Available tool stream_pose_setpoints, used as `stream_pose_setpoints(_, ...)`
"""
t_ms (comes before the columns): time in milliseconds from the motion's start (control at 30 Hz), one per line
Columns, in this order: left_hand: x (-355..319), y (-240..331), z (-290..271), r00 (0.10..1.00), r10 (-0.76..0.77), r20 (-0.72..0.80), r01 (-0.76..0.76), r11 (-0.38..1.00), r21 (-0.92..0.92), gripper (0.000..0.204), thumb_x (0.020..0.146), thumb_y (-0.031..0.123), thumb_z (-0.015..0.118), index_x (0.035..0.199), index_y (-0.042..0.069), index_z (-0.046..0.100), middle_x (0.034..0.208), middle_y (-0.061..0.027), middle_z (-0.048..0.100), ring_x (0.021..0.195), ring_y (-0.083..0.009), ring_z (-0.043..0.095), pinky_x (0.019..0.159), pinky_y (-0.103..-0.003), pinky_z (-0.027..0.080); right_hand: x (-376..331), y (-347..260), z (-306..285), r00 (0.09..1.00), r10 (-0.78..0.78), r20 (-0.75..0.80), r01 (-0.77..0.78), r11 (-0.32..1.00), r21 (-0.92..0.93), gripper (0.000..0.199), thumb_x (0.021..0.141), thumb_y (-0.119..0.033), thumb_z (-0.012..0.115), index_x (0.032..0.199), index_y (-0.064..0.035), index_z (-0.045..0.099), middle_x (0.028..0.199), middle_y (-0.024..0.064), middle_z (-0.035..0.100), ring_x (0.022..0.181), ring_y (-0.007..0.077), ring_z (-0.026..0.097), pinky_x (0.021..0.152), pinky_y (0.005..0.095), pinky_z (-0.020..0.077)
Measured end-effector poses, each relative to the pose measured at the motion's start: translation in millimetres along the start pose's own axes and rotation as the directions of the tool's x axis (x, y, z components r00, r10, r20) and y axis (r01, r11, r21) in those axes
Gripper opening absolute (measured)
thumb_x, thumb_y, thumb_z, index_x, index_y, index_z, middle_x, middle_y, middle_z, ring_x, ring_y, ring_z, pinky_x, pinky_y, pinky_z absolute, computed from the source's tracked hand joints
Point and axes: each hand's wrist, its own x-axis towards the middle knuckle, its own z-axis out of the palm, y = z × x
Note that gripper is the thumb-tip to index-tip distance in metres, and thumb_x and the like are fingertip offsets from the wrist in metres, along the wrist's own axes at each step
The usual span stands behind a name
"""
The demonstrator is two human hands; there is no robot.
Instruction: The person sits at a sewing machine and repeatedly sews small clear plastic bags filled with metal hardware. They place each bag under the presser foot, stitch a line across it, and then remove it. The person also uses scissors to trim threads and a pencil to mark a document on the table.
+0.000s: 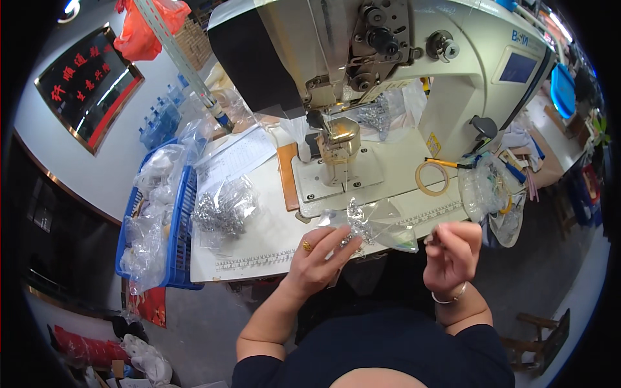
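Note:
At the front edge of the sewing machine's table, my left hand is closed on a clear plastic bag. Small shiny silver pieces show in the bag beside my fingertips. My right hand is raised to the right of the bag, apart from it. Its fingers are curled in a pinch, and whatever sits between them is too small to name. Just beyond both hands stands the white sewing machine, its needle area above a metal plate.
Another clear bag of silver pieces lies left on the table, beside a blue basket of plastic bags. A tape roll, an orange cutter and a bulging clear bag lie right. A printed ruler runs along the front edge.

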Motion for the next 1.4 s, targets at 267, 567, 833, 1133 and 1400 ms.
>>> stream_pose_setpoints(267, -8.5, -7.7, -9.4, 0.982, 0.185, 0.044, -0.189, 0.976, 0.112, 0.032, 0.067, 0.008, 0.066, 0.098, 0.014, 0.066, 0.107, 0.0001, 0.058, 0.088, -0.0165, 0.055, 0.074, -0.029, 0.048, -11.5, -4.1, 20.3, 0.874, 0.071, 0.481, -0.029, 0.995, -0.094, 0.027, 0.068, -0.001, 0.071, 0.094, -0.0043, 0.065, 0.084, 0.0056, 0.058, 0.063, 0.0205, 0.060, 0.054, 0.0282, 0.0486)
stream_pose_setpoints(567, -4.4, -4.9, -5.3, 0.952, 0.289, 0.096, -0.300, 0.945, 0.129, 0.032, 0.064, 0.006, 0.069, 0.095, 0.011, 0.066, 0.101, -0.0004, 0.058, 0.080, -0.0153, 0.055, 0.069, -0.028, 0.045, -11.2, -2.3, 30.6, 0.847, 0.082, 0.525, 0.048, 0.972, -0.230, 0.023, 0.070, -0.004, 0.067, 0.092, -0.0038, 0.064, 0.084, 0.0054, 0.058, 0.064, 0.0199, 0.061, 0.054, 0.0288, 0.0484)
stream_pose_setpoints(833, -1.9, -1.9, -0.6, 0.952, 0.289, 0.105, -0.301, 0.946, 0.122, 0.028, 0.066, 0.007, 0.068, 0.094, 0.011, 0.065, 0.100, -0.0008, 0.059, 0.078, -0.0152, 0.055, 0.068, -0.028, 0.046, -12.8, -2.8, 37.7, 0.850, 0.089, 0.519, 0.054, 0.966, -0.253, 0.025, 0.067, -0.004, 0.065, 0.092, -0.0040, 0.063, 0.085, 0.0052, 0.058, 0.064, 0.0196, 0.061, 0.055, 0.0292, 0.0484)
stream_pose_setpoints(1133, -1.2, -3.7, -1.6, 0.957, 0.275, 0.097, -0.285, 0.952, 0.111, 0.028, 0.067, 0.007, 0.067, 0.095, 0.011, 0.065, 0.099, -0.0008, 0.058, 0.078, -0.0155, 0.056, 0.068, -0.028, 0.045, -13.4, -1.0, 36.7, 0.870, 0.129, 0.476, -0.024, 0.975, -0.221, 0.026, 0.068, -0.001, 0.066, 0.093, -0.0046, 0.063, 0.086, 0.0055, 0.058, 0.064, 0.0213, 0.061, 0.056, 0.0297, 0.0493)
stream_pose_setpoints(1400, 15.3, -1.3, -13.8, 0.958, -0.205, 0.202, 0.268, 0.892, -0.365, 0.037, 0.060, -0.008, 0.070, 0.094, 0.005, 0.062, 0.102, -0.0071, 0.060, 0.084, -0.0203, 0.059, 0.076, -0.032, 0.049, 14.9, 7.1, 30.4, 0.794, 0.220, 0.566, -0.337, 0.935, 0.108, 0.040, 0.071, -0.019, 0.076, 0.106, -0.0065, 0.060, 0.083, 0.0042, 0.060, 0.078, 0.0239, 0.061, 0.063, 0.0297, 0.0491)
